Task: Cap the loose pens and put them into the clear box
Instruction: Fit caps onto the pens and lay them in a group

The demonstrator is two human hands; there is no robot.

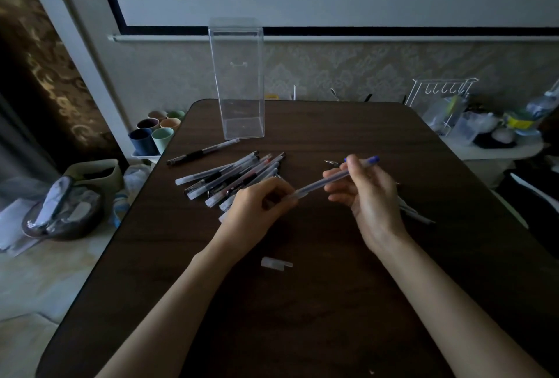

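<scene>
A blue pen [320, 183] is held level above the dark table [302, 302] between both hands. My right hand [367, 196] pinches its upper part near the blue end. My left hand [257, 205] grips its lower end, where a clear cap sits. A pile of several pens [233, 176] lies just beyond my left hand, and one black-grip pen [202, 151] lies apart. The tall clear box [237, 81] stands upright and empty at the table's far edge. A loose clear cap [276, 264] lies near me. More pens [414, 214] show under my right hand.
Pastel cups [157, 129] stand in a tray left of the table. A bowl with wrapped items [60, 214] sits on the floor at left. A white wire rack [438, 96] and cluttered containers fill the side table at right.
</scene>
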